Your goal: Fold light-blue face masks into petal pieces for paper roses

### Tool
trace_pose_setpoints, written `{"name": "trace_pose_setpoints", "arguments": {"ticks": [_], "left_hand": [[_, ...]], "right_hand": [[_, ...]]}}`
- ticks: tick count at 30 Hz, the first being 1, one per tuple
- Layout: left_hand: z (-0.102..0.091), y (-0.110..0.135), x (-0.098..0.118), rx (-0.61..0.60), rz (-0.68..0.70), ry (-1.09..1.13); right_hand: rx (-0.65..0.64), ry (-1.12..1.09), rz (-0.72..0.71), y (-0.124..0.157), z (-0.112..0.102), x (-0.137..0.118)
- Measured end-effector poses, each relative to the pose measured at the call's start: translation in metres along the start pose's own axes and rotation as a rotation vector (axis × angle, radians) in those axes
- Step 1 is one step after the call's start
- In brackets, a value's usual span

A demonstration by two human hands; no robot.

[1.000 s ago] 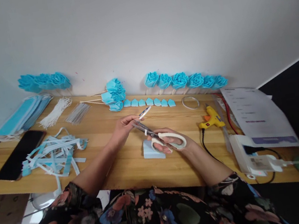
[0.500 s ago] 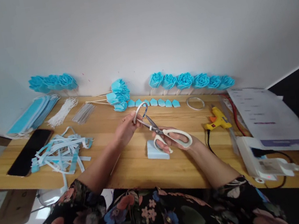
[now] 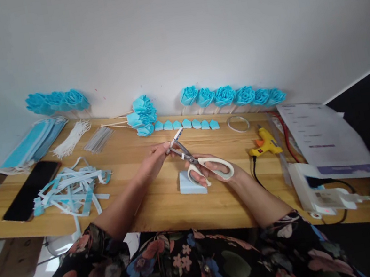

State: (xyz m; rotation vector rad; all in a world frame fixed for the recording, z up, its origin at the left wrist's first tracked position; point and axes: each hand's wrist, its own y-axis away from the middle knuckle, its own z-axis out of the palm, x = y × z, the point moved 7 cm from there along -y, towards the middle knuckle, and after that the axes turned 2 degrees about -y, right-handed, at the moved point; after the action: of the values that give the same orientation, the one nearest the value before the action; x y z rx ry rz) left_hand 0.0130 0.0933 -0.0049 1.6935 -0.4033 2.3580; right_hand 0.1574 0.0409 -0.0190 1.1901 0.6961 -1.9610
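White-handled scissors are held in my right hand, with its fingers through the handle loops. The blades are apart and point up and left, toward my left hand. Pinched in my left fingertips is a narrow white strip with dark marks on it, lying by the blades. Under my right hand a pale blue folded pad rests on the wooden table. Beyond both hands runs a row of small blue petal-like pieces.
Blue paper-like roses line the wall, and more rose heads lie on sticks. Leftward are face masks, white cords, grey wires, a phone and cut strips. Rightward are a yellow glue gun and a power strip.
The strip was curled into a loop above my left fingers; now it lies straighter across the blade tips. The whole view has shifted slightly. Both hands keep their holds.
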Motion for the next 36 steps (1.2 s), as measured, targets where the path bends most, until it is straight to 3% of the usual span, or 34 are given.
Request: {"name": "trace_pose_setpoints", "arguments": {"ticks": [12,28,36], "left_hand": [[0.004,0.006,-0.014,-0.126,0.037,-0.226],[0.004,0.007,-0.016,-0.155,0.055,-0.244],[0.015,0.011,-0.002,-0.201,0.057,-0.138]], "right_hand": [[-0.003,-0.048,-0.019,-0.002,0.002,-0.001],[-0.037,-0.091,-0.053,0.000,-0.003,0.004],[-0.025,-0.149,-0.112,-0.003,0.001,-0.006]]}}
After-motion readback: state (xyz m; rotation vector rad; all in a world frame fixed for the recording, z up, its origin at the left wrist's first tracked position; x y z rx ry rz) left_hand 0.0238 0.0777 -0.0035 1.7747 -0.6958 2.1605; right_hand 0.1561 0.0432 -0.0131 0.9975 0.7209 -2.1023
